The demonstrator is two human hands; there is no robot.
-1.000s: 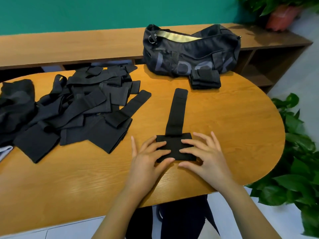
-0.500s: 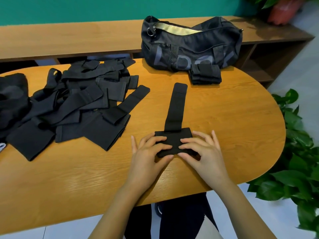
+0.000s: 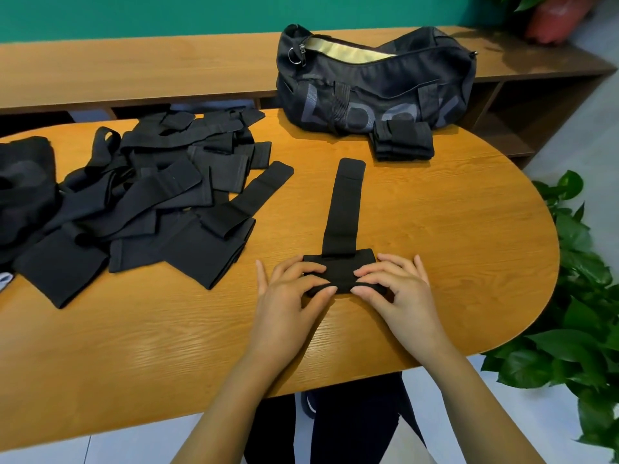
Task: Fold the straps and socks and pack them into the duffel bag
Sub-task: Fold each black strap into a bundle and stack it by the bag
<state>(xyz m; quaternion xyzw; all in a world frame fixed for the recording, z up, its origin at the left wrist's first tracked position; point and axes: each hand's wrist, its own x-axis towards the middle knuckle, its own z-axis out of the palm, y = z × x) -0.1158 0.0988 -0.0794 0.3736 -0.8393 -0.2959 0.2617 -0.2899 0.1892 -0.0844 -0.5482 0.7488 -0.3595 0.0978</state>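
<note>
Far left of the left hand, a loose pile of unfolded straps (image 3: 144, 202) lies on the table (image 3: 134, 346). Left hand (image 3: 288, 296): fingers curled over the wide end of the strap (image 3: 343, 212), thumb at its near edge, pinching the doubled cloth. The strap lies flat between both hands, its narrow tail running straight away from them. Right hand (image 3: 398, 289): mirrors the left, pinching the same fold. Beyond the right hand, a stack of folded straps (image 3: 402, 142) sits just before the open duffel bag (image 3: 375, 85). The strap looks light, limp and elastic. A fold probably springs open unless pressed, so it is best held at the fold's two corners.
</note>
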